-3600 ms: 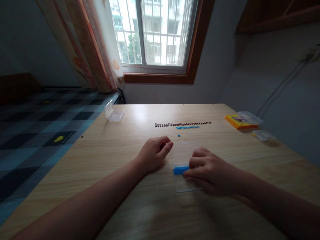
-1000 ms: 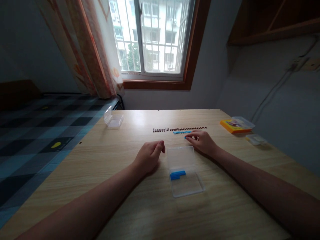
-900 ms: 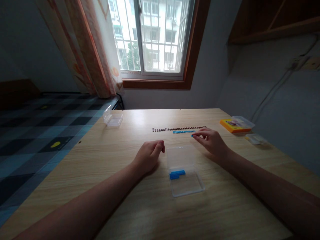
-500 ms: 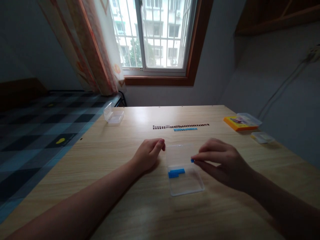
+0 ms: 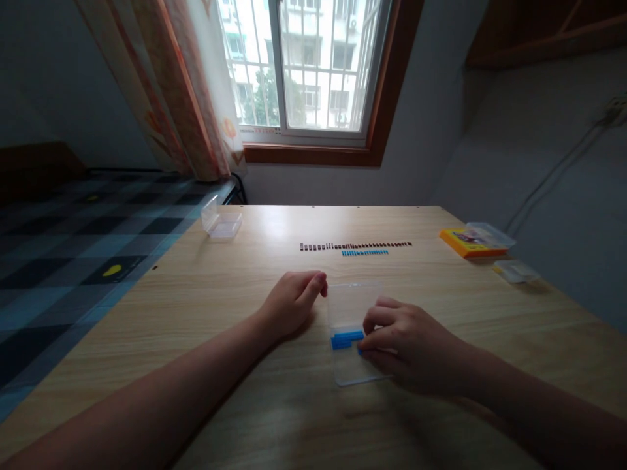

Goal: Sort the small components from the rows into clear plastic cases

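Observation:
A clear plastic box lies unfolded on the table in front of me. Rows of blue blocks sit side by side at the left of its near half. Over that half, my right hand pinches a small blue block between thumb and fingertips, just right of the rows. Whether this block touches them I cannot tell. My left hand rests curled on the table by the box's far left corner, its fingers closed; what may be inside is hidden.
Beyond the box runs a line of small dark pieces, with a shorter line of small blue pieces in front. An open clear case stands at the far left. To the right are an orange box and a small clear case.
My right hand has moved left and nearer, carrying the small blue block from the box's right side to beside the blue rows. The left hand stays in place.

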Available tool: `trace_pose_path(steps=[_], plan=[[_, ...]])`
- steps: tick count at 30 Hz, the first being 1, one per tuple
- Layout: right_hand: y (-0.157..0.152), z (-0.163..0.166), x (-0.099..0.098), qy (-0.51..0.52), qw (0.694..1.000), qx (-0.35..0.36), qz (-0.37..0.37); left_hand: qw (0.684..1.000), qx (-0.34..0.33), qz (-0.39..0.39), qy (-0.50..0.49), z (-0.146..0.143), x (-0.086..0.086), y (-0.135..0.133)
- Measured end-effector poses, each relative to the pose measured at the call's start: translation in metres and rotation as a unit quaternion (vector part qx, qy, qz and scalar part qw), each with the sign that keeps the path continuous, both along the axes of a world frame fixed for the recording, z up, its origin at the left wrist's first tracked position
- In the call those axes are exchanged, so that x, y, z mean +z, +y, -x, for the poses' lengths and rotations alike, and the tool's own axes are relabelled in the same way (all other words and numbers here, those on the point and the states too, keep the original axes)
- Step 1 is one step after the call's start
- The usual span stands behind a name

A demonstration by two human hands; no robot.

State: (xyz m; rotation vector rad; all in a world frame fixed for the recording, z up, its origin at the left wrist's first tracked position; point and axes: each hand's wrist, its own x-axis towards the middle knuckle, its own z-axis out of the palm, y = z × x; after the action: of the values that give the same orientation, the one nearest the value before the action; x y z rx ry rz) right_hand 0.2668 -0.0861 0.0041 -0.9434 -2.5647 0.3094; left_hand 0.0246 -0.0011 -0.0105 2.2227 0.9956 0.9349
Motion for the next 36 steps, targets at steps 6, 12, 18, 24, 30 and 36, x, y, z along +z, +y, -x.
trace_pose_path(steps=[6, 12, 18, 24, 30, 36], plan=[[-0.001, -0.005, 0.005, 0.009, 1.0, 0.007, -0.019, 1.0, -0.002, -0.001, -0.002, 0.0, 0.0, 0.0], [0.0, -0.009, 0.009, 0.003, 0.999, 0.041, -0.024, 1.0, -0.007, -0.003, 0.0, 0.001, -0.001, 0.0], [0.001, -0.005, 0.002, -0.007, 0.999, 0.037, -0.033, 1.0, -0.01, -0.007, 0.003, 0.0, 0.0, -0.001], [0.002, -0.005, -0.001, 0.008, 0.999, 0.025, -0.046, 1.0, -0.014, -0.011, 0.01, 0.0, 0.0, -0.002], [0.002, -0.004, -0.001, 0.007, 0.999, 0.026, -0.041, 1.0, -0.018, -0.015, 0.021, -0.001, 0.004, -0.003], [0.001, -0.001, -0.005, 0.004, 0.999, 0.012, -0.042, 0.998, -0.022, -0.024, 0.046, -0.002, 0.005, -0.005]])
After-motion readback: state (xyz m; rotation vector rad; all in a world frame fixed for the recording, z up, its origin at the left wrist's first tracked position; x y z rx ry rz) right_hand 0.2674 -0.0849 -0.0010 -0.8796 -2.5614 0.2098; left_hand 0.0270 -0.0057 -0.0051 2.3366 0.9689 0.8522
